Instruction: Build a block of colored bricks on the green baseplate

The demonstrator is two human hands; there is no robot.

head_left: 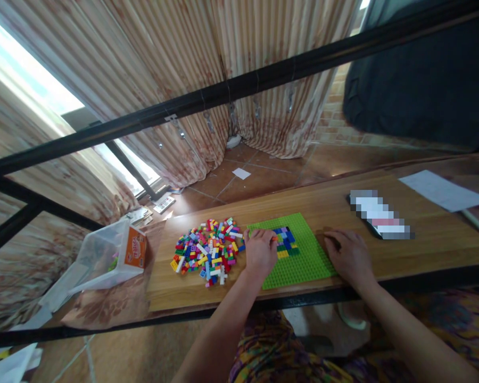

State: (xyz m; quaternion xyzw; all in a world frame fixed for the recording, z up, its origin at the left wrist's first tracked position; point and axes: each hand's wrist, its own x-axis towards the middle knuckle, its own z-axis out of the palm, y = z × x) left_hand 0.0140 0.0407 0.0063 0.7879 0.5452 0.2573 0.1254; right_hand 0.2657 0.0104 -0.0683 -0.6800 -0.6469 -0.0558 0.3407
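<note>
My left hand point(261, 251) is over the left part of a green studded baseplate point(311, 255). Its fingertips pinch a small orange toy brick point(274, 239), largely covered by the fingers. Just right of those fingertips, a flat patch of joined bricks point(289, 242) in blue, purple, green and yellow sits on the plate. My right hand point(349, 256) lies beside the plate's right edge, loosely bent, thumb and fingers apart, with nothing visible in it. Left of the plate spreads a pile of loose toy bricks point(207, 250) in many colours.
A phone point(379, 215), partly blurred out, and a white paper sheet point(445, 190) lie on the wooden table point(163, 295) to the right. A clear plastic bin point(104, 260) with an orange label stands past the left end. A black metal bar point(219, 101) crosses beyond the table.
</note>
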